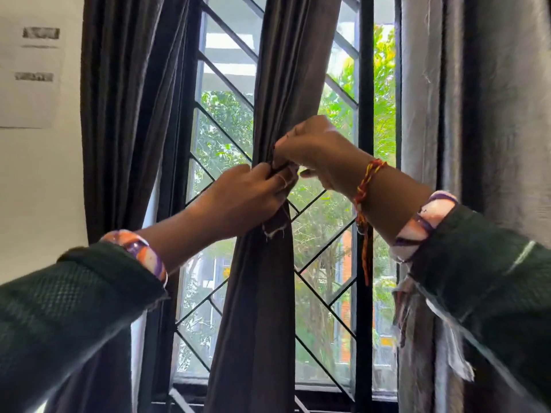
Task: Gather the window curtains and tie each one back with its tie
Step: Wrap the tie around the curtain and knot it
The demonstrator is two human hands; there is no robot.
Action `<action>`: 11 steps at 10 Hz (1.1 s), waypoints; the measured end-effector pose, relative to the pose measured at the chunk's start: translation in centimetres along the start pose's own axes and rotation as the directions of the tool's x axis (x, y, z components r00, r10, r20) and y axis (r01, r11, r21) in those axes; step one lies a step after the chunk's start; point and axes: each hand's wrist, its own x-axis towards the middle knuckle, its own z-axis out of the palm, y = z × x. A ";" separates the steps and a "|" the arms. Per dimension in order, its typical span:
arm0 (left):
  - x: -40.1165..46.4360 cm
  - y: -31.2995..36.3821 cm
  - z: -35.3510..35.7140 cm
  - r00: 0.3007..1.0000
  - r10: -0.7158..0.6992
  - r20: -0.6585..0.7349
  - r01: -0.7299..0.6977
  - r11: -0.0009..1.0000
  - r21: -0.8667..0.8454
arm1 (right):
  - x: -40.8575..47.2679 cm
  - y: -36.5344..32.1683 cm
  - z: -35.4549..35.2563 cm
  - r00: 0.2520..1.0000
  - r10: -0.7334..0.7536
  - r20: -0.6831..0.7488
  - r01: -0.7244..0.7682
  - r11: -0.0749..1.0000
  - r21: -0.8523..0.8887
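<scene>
Hands hide the tie's knot; paper text blurred.

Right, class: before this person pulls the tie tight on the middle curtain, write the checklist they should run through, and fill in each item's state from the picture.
1. Middle curtain gathered into one bundle at the hands: ok.
2. Left hand grips the tie at the bundle: ok.
3. Right hand pinches the tie's other part: ok.
4. Tie passes fully round the back of the bundle: cannot tell, hidden.
5. Knot already formed: cannot tell, fingers cover it.
6. Left curtain tied back: not ok, hangs loose.
</scene>
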 end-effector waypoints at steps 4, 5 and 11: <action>0.7 -0.9 -2.4 0.796 -0.530 0.293 0.562 0.826 -0.033 | -4.8 1.5 2.6 0.993 -0.088 0.074 0.067 0.967 0.245; 0.3 -1.6 -2.2 0.808 -0.528 0.261 0.556 0.830 -0.041 | -4.3 1.7 2.1 0.991 -0.112 0.073 0.087 0.957 0.278; 1.3 -1.0 -1.3 0.771 -0.620 -0.148 0.591 0.782 -0.197 | -0.4 0.7 0.1 0.965 -0.148 -0.215 0.150 0.989 -0.005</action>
